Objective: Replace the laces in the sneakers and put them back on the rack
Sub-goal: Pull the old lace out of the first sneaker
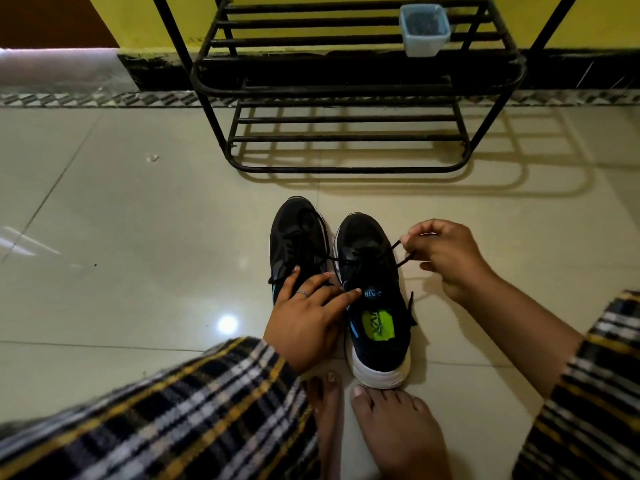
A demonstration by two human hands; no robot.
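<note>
Two black sneakers with white soles stand side by side on the floor, toes pointing at the rack. The left sneaker (294, 237) is partly covered by my left hand (311, 313), whose straight fingers rest across both shoes, one fingertip on the tongue of the right sneaker (374, 299). That shoe shows a green insole. My right hand (446, 254) is beside it to the right and pinches a black lace (398, 263), pulling it out sideways from the eyelets. A loose lace end hangs by the shoe's right side.
A black metal shoe rack (346, 168) stands just beyond the sneakers against a yellow wall. A clear plastic container (424, 29) sits on its upper shelf. My bare feet (391, 431) touch the right sneaker's heel. Glossy tiled floor (138, 254) spreads to the left.
</note>
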